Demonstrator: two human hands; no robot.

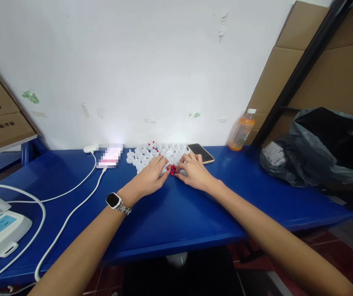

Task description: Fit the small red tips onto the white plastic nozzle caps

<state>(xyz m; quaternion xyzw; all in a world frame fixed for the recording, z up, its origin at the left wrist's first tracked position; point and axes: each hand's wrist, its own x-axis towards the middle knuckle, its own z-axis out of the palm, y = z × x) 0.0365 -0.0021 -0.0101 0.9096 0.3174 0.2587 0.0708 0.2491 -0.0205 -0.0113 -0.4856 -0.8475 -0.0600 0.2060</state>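
My left hand (154, 176), with a watch on its wrist, is closed with thumb and forefinger around a small white plastic cap (165, 166). My right hand (194, 172) has its fingers curled and its thumb and fingertips close together at the edge of a small pile of red pieces (173, 170). Whatever those fingertips hold is too small to make out. Behind both hands spreads a cluster of white plastic caps (139, 155), some with a narrow upright tip. A few red pieces sit among them at the back.
A dark-screened phone (201, 153) lies right of the caps. On the left are a lit phone (111, 157) with a white cable and a white power strip (2, 230). An orange drink bottle (242, 130) and a black plastic bag (324, 152) stand right, on the blue table (176, 218).
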